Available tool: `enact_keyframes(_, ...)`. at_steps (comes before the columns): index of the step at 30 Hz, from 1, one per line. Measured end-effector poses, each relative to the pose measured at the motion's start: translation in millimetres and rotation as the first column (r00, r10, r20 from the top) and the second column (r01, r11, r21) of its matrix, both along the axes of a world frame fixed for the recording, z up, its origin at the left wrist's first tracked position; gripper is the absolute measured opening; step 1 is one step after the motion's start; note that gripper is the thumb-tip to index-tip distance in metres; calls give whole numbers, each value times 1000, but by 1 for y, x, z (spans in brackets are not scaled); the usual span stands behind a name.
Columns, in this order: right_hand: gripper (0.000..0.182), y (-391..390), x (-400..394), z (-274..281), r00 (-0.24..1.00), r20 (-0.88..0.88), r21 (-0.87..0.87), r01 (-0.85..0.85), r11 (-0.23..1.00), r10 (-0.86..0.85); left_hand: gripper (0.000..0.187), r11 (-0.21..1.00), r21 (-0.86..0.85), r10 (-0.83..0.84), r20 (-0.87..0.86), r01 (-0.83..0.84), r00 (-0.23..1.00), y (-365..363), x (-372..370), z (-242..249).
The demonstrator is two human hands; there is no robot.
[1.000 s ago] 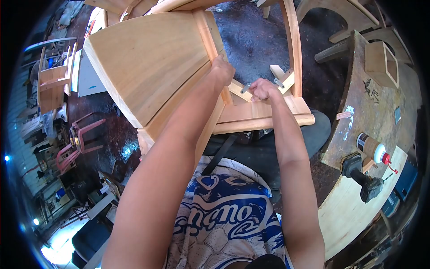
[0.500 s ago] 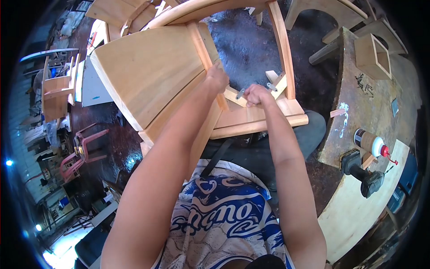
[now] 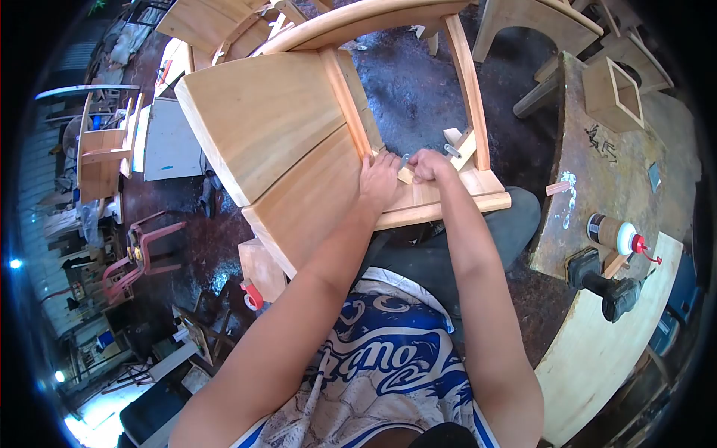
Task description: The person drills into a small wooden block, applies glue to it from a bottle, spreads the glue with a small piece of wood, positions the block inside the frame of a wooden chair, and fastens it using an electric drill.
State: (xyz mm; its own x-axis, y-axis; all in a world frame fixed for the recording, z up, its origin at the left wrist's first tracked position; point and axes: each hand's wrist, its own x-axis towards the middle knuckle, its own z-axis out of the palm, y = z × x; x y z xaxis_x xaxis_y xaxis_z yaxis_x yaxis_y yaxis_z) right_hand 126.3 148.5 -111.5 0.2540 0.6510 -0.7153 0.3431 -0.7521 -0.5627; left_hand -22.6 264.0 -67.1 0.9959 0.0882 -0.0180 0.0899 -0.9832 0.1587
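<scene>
A wooden chair frame [image 3: 351,104] with a broad planked panel [image 3: 299,157] lies tilted across my lap. My left hand [image 3: 379,181] presses on the frame's inner corner, its fingers bent over the wood and its thumb along the rail. Beside it my right hand [image 3: 432,166] is closed in a fist near a short wooden corner brace [image 3: 405,175]; what it pinches is hidden. A small metal plate [image 3: 404,160] shows between the hands. Just right of the right hand, another metal plate [image 3: 452,151] sits on a second brace [image 3: 464,151].
On the worn workbench [image 3: 556,231] at right are a cordless drill [image 3: 601,284], a glue bottle [image 3: 612,233], an open wooden box [image 3: 612,93] and scattered screws [image 3: 600,142]. A pink stool [image 3: 142,254] and a red tape roll [image 3: 252,296] are at left. More chair parts [image 3: 538,26] stand behind.
My left hand has come down from the rail to the inner corner, close to my right hand. The chair panel has shifted slightly right and down, and the red tape roll has come into view.
</scene>
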Motion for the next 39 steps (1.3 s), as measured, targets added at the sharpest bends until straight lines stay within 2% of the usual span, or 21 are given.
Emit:
enact_keyframes(2, 62, -19, -18, 28, 922, 222, 229, 266, 936, -316, 40, 1000, -10, 15, 24, -15, 1000, -1, 4, 5)
enact_keyframes(3, 62, -36, -26, 50, 859, 146, 392, 404, 826, -490, 41, 1000, 1, 28, -4, -28, 1000, -2, 3, 8)
enact_keyframes(5, 53, -85, -47, 74, 645, 50, 779, 453, 434, -763, 42, 999, -6, 44, -28, -44, 999, -4, 1, 9)
enact_keyframes(6, 41, -110, -68, 109, 366, -128, 731, 663, 162, -922, 43, 997, -30, 67, -60, -69, 996, -3, 4, 8)
enact_keyframes(7, 27, -135, -84, 132, 113, -86, 804, 595, -2, -990, 45, 994, -54, 85, -93, -90, 992, -2, 6, 7)
enact_keyframes(9, 8, -200, -118, 133, -359, -78, 899, 377, -221, -930, 47, 990, -66, 116, -95, -123, 989, -6, 10, 12)
enact_keyframes(11, 21, -293, -159, 95, -585, -219, 800, 350, -487, -781, 49, 982, -73, 165, -101, -173, 981, -10, 12, 12)
enact_keyframes(14, 44, -347, -165, 103, -811, -142, 870, 171, -462, -567, 48, 986, -30, 161, -24, -161, 987, -11, 13, -2)
enact_keyframes(15, 65, -353, -158, 115, -787, -50, 900, 230, -369, -614, 47, 989, -22, 142, -63, -144, 988, -11, 14, -2)
enact_keyframes(18, 63, -369, -125, 122, -702, 52, 956, 239, -167, -710, 45, 991, -42, 126, -101, -130, 987, -14, 15, 1)
enact_keyframes(20, 57, -372, -104, 133, -764, -118, 896, 194, -401, -634, 45, 984, -47, 164, -96, -169, 982, -11, 12, 1)
enact_keyframes(23, 30, -403, -79, 119, -768, -181, 892, 135, -432, -614, 46, 969, -51, 236, -105, -243, 966, -12, 8, -1)
enact_keyframes(25, 14, -422, -68, 113, -783, -299, 816, 87, -572, -545, 47, 972, -72, 215, -131, -226, 968, -12, 7, 2)
enact_keyframes(27, 16, -417, -85, 132, -897, -31, 922, 145, -360, -441, 47, 965, -81, 242, -115, -251, 964, -13, 3, -3)
enact_keyframes(28, 12, -406, -99, 149, -822, -305, 901, -85, -426, -481, 47, 967, -99, 228, -90, -237, 969, -12, 3, -6)
enact_keyframes(30, 14, -383, -130, 178, -641, -489, 860, -241, -450, -592, 47, 958, -109, 257, -87, -266, 962, -13, 0, -9)
enact_keyframes(33, 18, -349, -167, 206, -340, -348, 910, 101, -402, -873, 46, 957, -149, 240, -82, -250, 967, -11, 2, -12)
enact_keyframes(35, 24, -284, -155, 245, -224, -72, 902, 401, -159, -972, 44, 955, -166, 246, -28, -247, 969, -12, 2, -15)
enact_keyframes(37, 30, -252, -123, 249, -22, -109, 724, 684, -94, -994, 43, 952, -181, 246, -34, -248, 969, -12, 1, -13)
enact_keyframes(38, 28, -221, -96, 257, 197, 32, 693, 703, 164, -980, 42, 953, -171, 250, -22, -250, 968, -13, 0, -14)
enact_keyframes(39, 25, -194, -66, 255, 332, 46, 590, 752, 294, -942, 42, 954, -160, 256, -10, -254, 967, -13, 0, -17)
